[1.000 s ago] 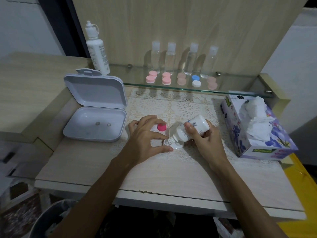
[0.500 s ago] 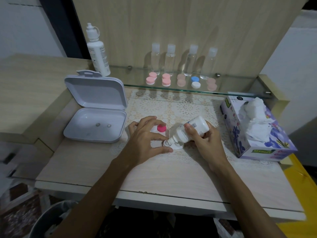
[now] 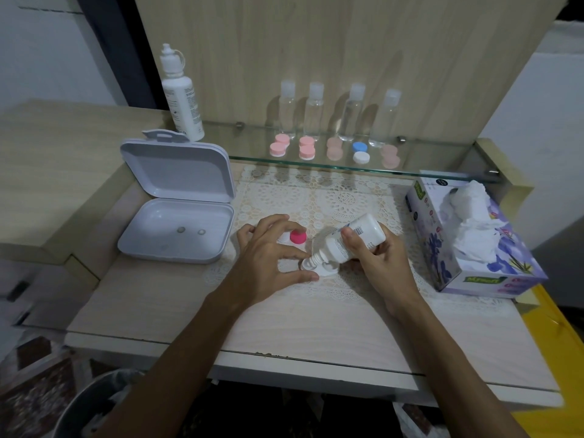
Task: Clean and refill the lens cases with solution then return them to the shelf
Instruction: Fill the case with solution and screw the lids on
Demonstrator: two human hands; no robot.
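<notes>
**Solution bottle tipped over the open lens case**

We see the white lens case lying on the lace mat near the middle of the desk. Our right hand grips the small solution bottle, fingers curled round its body, tilted so that its nozzle points down into the case's left well. Our left hand steadies the case, thumb and forefinger pinching its left end, the other fingers spread above. Just behind that hand stand a pink cap and a white cap.

To the left, an open white box sits apart from our hands, with bare desk between. To the right, the tissue box stands near the right hand. In front of us the desk runs free to its near edge.

Behind the mat, the glass shelf carries a row of lens cases, four clear bottles, and a tall solution bottle at its left end.
</notes>
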